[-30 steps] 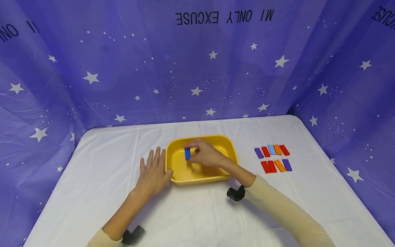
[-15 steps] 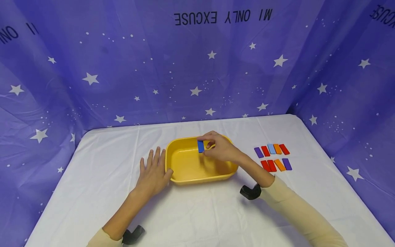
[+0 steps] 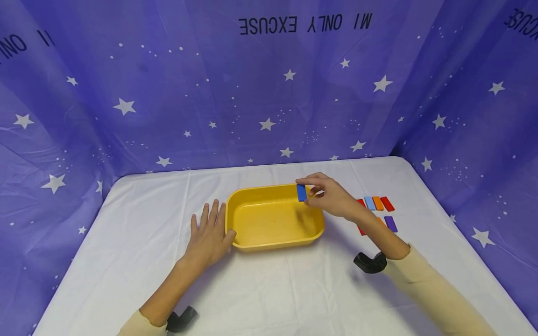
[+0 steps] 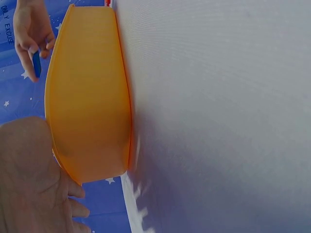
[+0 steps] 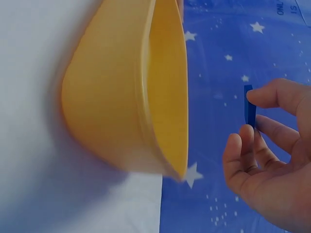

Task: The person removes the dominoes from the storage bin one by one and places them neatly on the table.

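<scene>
My right hand [image 3: 334,198] pinches a small blue rectangular block [image 3: 301,192] between thumb and fingers, up above the back right corner of a yellow plastic tub [image 3: 269,224]. The right wrist view has the block [image 5: 250,106] held upright, clear of the tub's rim. Inside, the tub's floor shows no blocks in the head view. On the tub's left side, my left hand [image 3: 208,238] lies with fingers straight and spread, its thumb against the tub's wall. The left wrist view shows the left palm [image 4: 29,170] beside the tub's rim.
Right of the tub, two rows of flat blocks lie on the white tablecloth [image 3: 269,289], among them a light blue block [image 3: 370,203] and a purple block [image 3: 391,224]. My right forearm hides some. A starry purple curtain [image 3: 235,93] encloses the table's back and sides.
My right hand has carried the blue block rightward and up, from over the tub's middle to its back right corner. The left hand and the tub have stayed put.
</scene>
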A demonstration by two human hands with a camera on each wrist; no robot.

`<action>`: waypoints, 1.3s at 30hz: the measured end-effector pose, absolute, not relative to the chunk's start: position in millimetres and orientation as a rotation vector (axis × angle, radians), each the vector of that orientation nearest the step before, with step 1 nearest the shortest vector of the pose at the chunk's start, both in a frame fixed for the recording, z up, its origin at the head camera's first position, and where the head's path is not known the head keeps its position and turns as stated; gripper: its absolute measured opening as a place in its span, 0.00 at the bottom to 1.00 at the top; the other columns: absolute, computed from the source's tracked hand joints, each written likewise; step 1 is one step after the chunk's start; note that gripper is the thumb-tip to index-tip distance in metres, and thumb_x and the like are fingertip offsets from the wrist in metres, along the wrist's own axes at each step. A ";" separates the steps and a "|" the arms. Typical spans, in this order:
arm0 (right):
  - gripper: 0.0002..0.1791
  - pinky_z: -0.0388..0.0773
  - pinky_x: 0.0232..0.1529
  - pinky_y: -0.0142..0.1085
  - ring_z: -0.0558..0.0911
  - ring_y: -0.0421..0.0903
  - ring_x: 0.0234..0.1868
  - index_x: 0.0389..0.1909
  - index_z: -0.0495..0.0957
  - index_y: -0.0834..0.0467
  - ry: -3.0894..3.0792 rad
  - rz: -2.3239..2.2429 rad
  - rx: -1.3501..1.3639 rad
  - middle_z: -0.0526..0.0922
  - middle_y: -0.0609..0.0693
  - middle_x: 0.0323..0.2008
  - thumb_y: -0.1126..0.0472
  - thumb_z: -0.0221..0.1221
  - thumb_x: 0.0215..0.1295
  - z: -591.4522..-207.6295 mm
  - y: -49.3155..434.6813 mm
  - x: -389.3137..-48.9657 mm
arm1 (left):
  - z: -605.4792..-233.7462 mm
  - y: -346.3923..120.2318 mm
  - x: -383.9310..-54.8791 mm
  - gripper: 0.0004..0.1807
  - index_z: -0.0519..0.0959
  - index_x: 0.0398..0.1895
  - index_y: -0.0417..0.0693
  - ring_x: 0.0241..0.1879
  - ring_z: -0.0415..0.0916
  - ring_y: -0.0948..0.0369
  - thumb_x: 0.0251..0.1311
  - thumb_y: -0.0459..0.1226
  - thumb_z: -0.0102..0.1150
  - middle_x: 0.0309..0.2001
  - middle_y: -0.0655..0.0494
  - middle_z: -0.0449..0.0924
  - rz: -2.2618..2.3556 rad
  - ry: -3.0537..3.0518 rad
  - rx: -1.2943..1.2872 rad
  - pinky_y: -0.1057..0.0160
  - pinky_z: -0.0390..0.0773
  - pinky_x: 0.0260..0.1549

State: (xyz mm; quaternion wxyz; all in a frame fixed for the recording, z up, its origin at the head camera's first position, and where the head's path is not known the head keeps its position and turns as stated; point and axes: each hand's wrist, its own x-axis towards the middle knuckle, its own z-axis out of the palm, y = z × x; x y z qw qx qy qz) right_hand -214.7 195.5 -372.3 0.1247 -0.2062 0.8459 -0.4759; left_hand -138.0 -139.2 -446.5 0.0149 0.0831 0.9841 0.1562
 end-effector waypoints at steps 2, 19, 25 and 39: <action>0.30 0.76 0.55 0.45 0.75 0.55 0.49 0.66 0.75 0.59 2.474 -1.387 -0.591 0.71 0.57 0.60 0.69 0.63 0.60 -371.2 205.3 -213.5 | -446.6 -139.3 -138.1 0.40 0.49 0.78 0.33 0.76 0.35 0.38 0.70 0.47 0.44 0.78 0.35 0.40 0.482 3.064 0.261 0.30 0.34 0.66; 0.29 0.82 0.43 0.33 0.78 0.54 0.47 0.67 0.74 0.58 2.590 -1.265 -0.516 0.69 0.56 0.62 0.69 0.63 0.63 -364.0 287.6 -192.5 | -447.0 -138.9 -138.1 0.40 0.49 0.78 0.33 0.76 0.35 0.38 0.69 0.47 0.45 0.78 0.35 0.41 0.485 3.074 0.265 0.30 0.34 0.66; 0.28 0.80 0.43 0.32 0.78 0.50 0.46 0.67 0.73 0.58 2.623 -1.236 -0.494 0.68 0.57 0.63 0.68 0.60 0.65 -361.5 316.9 -187.1 | -446.4 -139.3 -137.6 0.40 0.48 0.78 0.33 0.76 0.35 0.38 0.70 0.47 0.44 0.78 0.35 0.40 0.487 3.067 0.262 0.30 0.34 0.66; 0.25 0.79 0.42 0.28 0.79 0.39 0.44 0.66 0.73 0.62 2.680 -1.215 -0.459 0.69 0.55 0.60 0.65 0.61 0.68 -379.2 376.9 -176.5 | -446.1 -139.3 -137.5 0.41 0.48 0.78 0.33 0.76 0.34 0.38 0.70 0.47 0.44 0.78 0.35 0.40 0.493 3.059 0.261 0.31 0.34 0.66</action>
